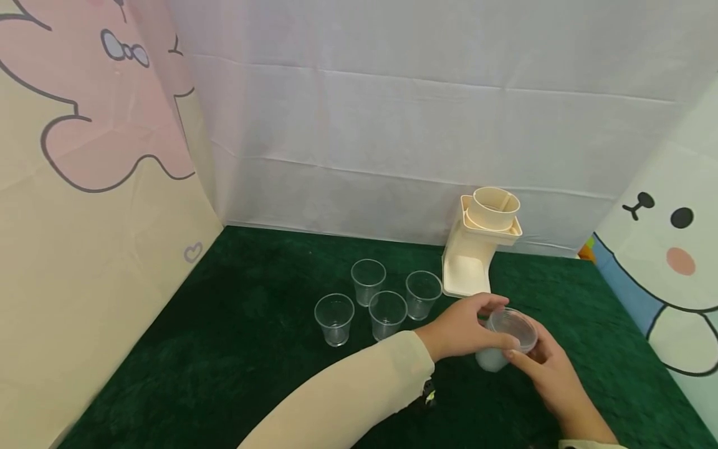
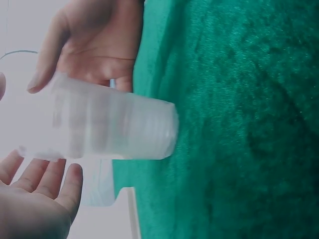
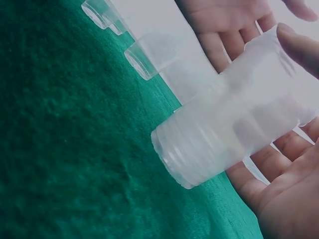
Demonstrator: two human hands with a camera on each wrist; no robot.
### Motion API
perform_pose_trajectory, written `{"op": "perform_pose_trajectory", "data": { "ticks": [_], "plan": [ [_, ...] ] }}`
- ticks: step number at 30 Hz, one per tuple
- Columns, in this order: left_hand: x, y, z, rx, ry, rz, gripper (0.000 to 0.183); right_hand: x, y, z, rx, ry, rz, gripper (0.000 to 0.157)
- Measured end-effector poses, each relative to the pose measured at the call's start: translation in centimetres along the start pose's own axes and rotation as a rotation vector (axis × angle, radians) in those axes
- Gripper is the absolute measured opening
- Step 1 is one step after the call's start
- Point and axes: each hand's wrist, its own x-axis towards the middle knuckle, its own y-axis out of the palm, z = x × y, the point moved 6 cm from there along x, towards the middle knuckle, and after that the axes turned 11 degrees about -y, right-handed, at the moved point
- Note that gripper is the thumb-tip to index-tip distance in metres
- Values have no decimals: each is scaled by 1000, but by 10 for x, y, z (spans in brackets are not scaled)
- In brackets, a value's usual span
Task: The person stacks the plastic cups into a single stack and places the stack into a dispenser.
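Observation:
A stack of nested clear plastic cups [image 1: 512, 330] is held over the green cloth, its rim end tilted up. From its left side my left hand [image 1: 467, 325] holds the stack, thumb across the near side of the rim and fingers around the far side. My right hand [image 1: 552, 369] grips it from the right, with the thumb at the near rim. In the right wrist view, several ridges of the cup stack [image 3: 199, 132] show between the palms. The left wrist view has the stack's closed end [image 2: 167, 129] pointing toward the cloth.
Several single clear cups, among them a front-left cup [image 1: 335, 321], stand upright left of my hands. Behind them is a cream plastic stand [image 1: 468, 265] with a round holder [image 1: 493, 212] on top. Green cloth [image 1: 224, 355] covers the table; a white curtain [image 1: 359, 125] hangs behind.

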Motion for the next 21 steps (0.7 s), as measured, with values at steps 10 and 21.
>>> {"op": "perform_pose_trajectory", "data": {
  "ticks": [10, 21],
  "plan": [
    [-25, -21, -17, -63, 103, -32, 55, 2, 1, 5, -12, -23, -13, 60],
    [-72, -37, -9, -59, 137, 53, 54, 0, 1, 3, -31, 4, -32, 61]
  ]
}}
